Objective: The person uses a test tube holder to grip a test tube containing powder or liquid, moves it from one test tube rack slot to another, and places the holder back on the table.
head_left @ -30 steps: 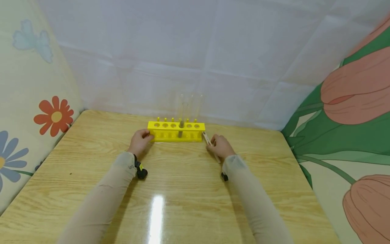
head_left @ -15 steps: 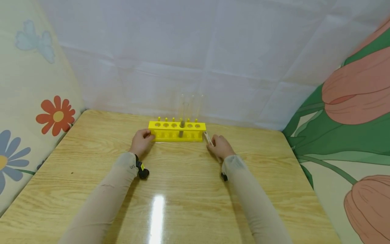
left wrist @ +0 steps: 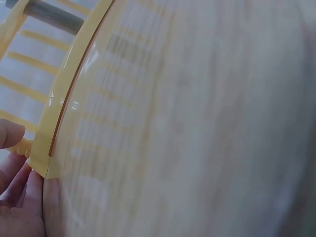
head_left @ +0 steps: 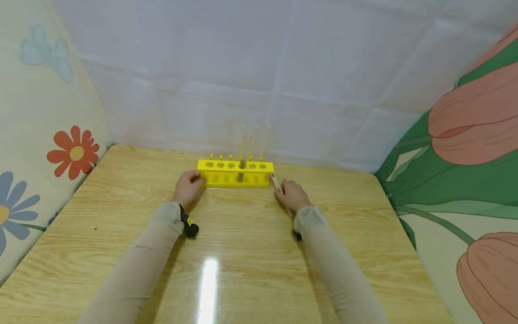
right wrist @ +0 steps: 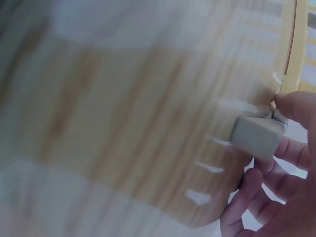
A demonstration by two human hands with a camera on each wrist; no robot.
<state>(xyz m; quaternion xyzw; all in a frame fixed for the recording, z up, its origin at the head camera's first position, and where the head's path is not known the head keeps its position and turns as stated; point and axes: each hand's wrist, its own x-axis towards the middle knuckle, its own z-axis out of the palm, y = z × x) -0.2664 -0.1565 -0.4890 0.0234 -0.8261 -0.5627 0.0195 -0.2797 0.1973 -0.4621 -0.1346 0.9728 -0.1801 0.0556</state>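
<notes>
Yellow plastic test-tube rack [head_left: 235, 170] sits on the far part of the light wood-grain table [head_left: 251, 252], its long side running left to right, with a row of round holes along the top and yellow pegs behind. A clear tube with a dark grey lower portion [head_left: 242, 164] occupies the fourth hole from the left. Slender clear tubes [head_left: 256, 140] rise behind the rack's right half; their lower ends are hard to make out.

Left hand [head_left: 188, 190]: at the rack's left end, fingers bent, thumb on one side and fingertips on the other, little gap, gripping that end.

Right hand [head_left: 294, 196]: just beyond the rack's right end, fingers curled, thumb and fingers pinching a narrow pale wooden clip [head_left: 275, 182]. The clip's far tip lies beside the rack's right end; contact between them cannot be judged.

Both forearms wear long beige sleeves [head_left: 125, 270]. A black strap-mounted device [head_left: 190, 228] is on the left wrist. Creased white sheet [head_left: 194, 58] hangs behind the table.
</notes>
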